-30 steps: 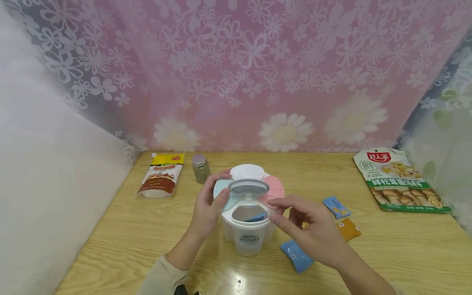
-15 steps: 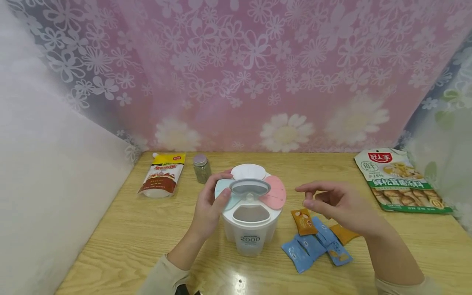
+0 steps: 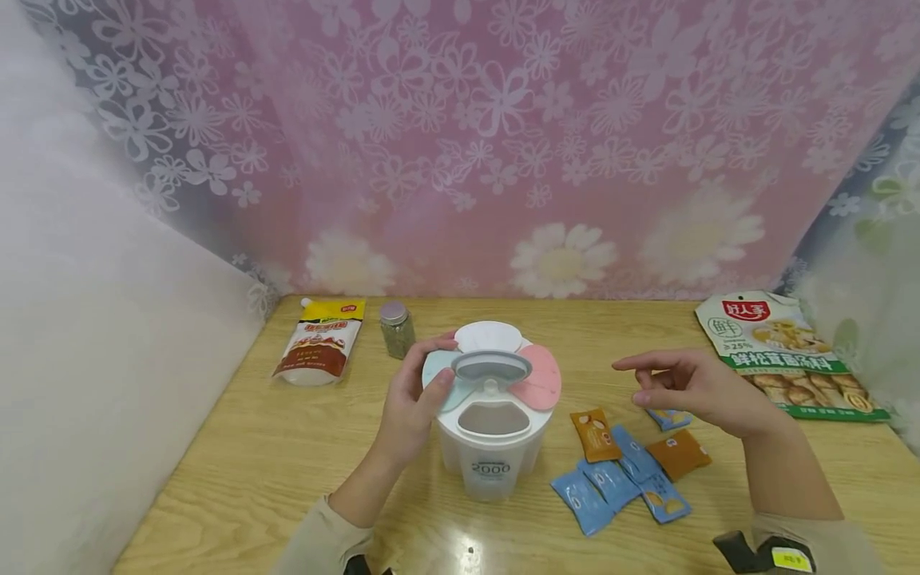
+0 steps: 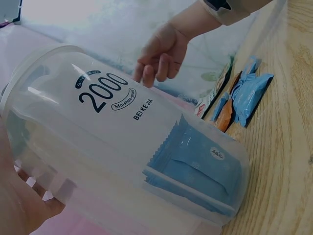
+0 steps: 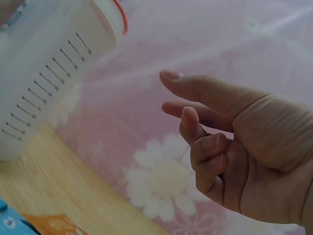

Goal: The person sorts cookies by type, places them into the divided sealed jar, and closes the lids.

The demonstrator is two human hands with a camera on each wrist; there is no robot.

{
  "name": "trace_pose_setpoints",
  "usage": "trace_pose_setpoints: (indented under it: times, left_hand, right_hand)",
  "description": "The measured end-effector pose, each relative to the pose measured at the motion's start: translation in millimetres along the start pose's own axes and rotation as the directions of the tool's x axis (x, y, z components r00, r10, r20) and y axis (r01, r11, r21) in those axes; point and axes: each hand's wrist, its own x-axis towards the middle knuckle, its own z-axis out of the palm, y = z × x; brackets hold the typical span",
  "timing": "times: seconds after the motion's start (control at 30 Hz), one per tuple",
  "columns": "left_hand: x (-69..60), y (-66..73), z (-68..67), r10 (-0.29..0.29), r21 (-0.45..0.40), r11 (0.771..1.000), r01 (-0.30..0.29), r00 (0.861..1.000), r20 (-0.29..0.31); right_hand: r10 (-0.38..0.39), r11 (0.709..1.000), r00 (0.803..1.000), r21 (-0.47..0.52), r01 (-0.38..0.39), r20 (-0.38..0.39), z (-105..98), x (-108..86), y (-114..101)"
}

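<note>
A clear multi-compartment container (image 3: 490, 471) with a white top stands on the table, its front grey lid (image 3: 492, 366) raised. My left hand (image 3: 411, 403) grips its left side, thumb on the pale blue lid (image 3: 440, 372). In the left wrist view a blue packet (image 4: 195, 164) lies at the bottom of the container (image 4: 93, 142). My right hand (image 3: 700, 391) hovers right of the container, holding nothing; in the right wrist view the hand (image 5: 244, 156) has index finger and thumb extended, other fingers bent. Below it lie blue packets (image 3: 584, 501) and orange packets (image 3: 596, 435).
On the wooden table (image 3: 251, 471), a yellow, white and brown pouch (image 3: 316, 343) lies at the back left, beside a small jar (image 3: 398, 330) with a pinkish lid. A large mushroom-printed bag (image 3: 791, 355) lies at the back right. A floral curtain (image 3: 460, 160) hangs behind.
My right hand has moved away from the container's front compartment to the right, uncovering the packets. The blue packet seen at that opening has dropped out of sight there. My left hand keeps its grip.
</note>
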Motion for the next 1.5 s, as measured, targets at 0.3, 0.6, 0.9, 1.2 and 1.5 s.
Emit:
trace_pose_setpoints:
  times: [0.3,0.6,0.9,1.2,1.5]
  left_hand:
    - [1.6,-1.7,0.6,0.005,-0.009,1.000,-0.005,1.000,0.001]
    - [0.9,-1.5,0.3,-0.006,-0.008,1.000,0.006,1.000,0.002]
    - [0.0,-0.9,0.1,-0.005,-0.010,1.000,0.005,1.000,0.006]
    - [0.9,1.1,0.9,0.002,-0.014,1.000,-0.002,1.000,0.012]
    - [0.5,-0.3,0.2,-0.003,-0.002,1.000,0.003,1.000,0.005]
  right_hand:
    - [0.085,0.996,0.996,-0.007,-0.085,-0.017,-22.4,-7.0,38.9]
    - [0.223,0.970,0.973,-0.081,-0.227,-0.060,-31.4,-16.8,67.8]
    - [0.314,0.937,0.946,-0.136,-0.323,-0.079,-37.7,-23.9,83.8]
    - [0.419,0.885,0.894,-0.147,-0.441,-0.158,-38.4,-24.3,92.1]
    - [0.441,0.858,0.880,-0.206,-0.471,-0.176,-36.2,-24.1,89.0]
